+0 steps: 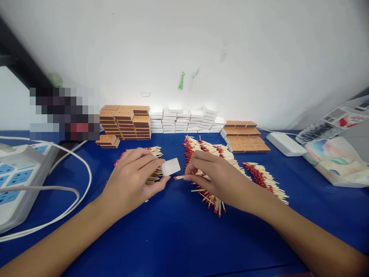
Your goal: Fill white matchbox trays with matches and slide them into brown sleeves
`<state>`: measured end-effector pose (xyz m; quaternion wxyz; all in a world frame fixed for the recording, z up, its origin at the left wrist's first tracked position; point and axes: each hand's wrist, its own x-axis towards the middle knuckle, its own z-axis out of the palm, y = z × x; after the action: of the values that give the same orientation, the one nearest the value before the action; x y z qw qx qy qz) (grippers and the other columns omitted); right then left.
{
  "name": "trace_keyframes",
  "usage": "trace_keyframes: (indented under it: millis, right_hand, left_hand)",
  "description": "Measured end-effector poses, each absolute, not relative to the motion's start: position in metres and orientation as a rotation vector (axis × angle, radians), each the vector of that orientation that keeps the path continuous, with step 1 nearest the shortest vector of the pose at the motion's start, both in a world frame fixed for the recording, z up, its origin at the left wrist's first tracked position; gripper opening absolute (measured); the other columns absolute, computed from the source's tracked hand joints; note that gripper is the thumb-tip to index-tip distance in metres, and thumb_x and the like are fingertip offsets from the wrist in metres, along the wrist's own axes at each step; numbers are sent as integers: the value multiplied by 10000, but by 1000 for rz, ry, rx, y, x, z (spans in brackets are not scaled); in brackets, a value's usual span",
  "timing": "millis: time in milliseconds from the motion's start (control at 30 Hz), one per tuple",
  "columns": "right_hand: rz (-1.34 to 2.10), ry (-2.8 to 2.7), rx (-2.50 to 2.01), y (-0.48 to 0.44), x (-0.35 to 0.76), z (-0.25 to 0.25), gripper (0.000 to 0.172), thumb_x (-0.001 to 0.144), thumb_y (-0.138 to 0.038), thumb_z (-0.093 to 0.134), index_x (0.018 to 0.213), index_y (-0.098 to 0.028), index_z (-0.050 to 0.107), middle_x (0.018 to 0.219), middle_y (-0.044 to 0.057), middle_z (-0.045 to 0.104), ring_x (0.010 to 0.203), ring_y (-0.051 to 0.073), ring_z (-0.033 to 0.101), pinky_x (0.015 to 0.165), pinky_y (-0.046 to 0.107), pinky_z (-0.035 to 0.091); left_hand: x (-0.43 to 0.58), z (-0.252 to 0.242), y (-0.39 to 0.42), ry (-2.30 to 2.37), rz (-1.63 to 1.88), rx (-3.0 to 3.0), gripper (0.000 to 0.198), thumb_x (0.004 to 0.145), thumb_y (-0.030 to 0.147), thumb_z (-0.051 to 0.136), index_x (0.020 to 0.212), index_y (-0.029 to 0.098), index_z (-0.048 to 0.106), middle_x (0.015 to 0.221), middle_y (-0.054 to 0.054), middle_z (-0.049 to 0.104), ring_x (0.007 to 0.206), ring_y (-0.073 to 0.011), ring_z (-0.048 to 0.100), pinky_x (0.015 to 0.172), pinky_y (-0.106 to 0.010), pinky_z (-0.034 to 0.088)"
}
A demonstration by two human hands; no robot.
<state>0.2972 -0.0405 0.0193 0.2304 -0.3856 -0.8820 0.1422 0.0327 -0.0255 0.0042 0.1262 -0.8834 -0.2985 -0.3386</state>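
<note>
Between the thumb and fingers of my left hand (135, 171) is a small white matchbox tray (171, 167), tilted above the blue table. My right hand (211, 173) pinches a red-tipped match (179, 177), its head pointing left toward the tray; the fingers hide the rest of the stick. Under and behind my right hand spreads a large heap of matches (211, 200). More matches (155, 177) lie behind my left hand, partly covered by it. A smaller pile of matches (266, 179) sits to the right of my right wrist.
Orange matchbox sleeves (125, 123) are stacked at the back left, with white trays (184, 122) beside them along the wall. More orange boxes (245, 138) stand at the back right. A power strip (23, 181) with white cables lies left; a tissue pack (336, 161) and white device (286, 144) lie right.
</note>
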Motion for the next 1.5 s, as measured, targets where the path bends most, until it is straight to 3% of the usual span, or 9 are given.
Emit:
trace_keyframes:
  millis: [300,567,833,1033,1200,1500]
  right_hand:
    - [46,-2476,-975,-43,290,13,131,1049,-208,572,958,-168,658,960,83,639,835,196,611,717,322,507]
    - [224,-2418,-1016,-37,299,23,149,1062,-269,570,1045,-192,696,997,72,680,861,183,629,751,316,488]
    - [151,-2195,-1665,49,348,39,263,976,-354,582,856,-176,735,793,89,722,698,194,590,637,349,391]
    - [235,-2468,-1553,99,365,25,243,935,-214,560,1045,-175,773,927,93,752,775,201,607,698,331,402]
    - [269,-2571,-1503,113,365,15,227,945,-166,534,1059,-175,731,974,96,742,816,192,596,712,308,393]
    - [295,-2568,-1654,104,372,16,117,949,-198,554,834,-209,574,837,78,680,698,173,506,638,321,345]
  left_hand:
    - [41,5,-34,-761,-1086,-2690,257,898,274,810,1119,180,720,1001,-62,782,978,-253,692,884,-425,566]
    - [40,5,-34,-781,-1079,-2687,263,910,269,800,1149,184,728,1010,-59,780,993,-245,687,912,-423,570]
    - [37,2,-32,-817,-1059,-2715,268,919,270,789,1161,179,720,1039,-65,775,1021,-251,674,937,-438,560]
    - [36,1,-33,-805,-1049,-2722,269,914,244,790,1159,171,707,1043,-65,771,1046,-256,669,946,-437,558]
    - [37,-1,-31,-804,-1051,-2737,291,927,251,778,1190,170,686,1065,-67,775,1058,-262,666,950,-446,556]
    - [36,0,-32,-804,-1033,-2733,279,935,255,766,1192,187,682,1063,-68,775,1043,-267,672,931,-449,560]
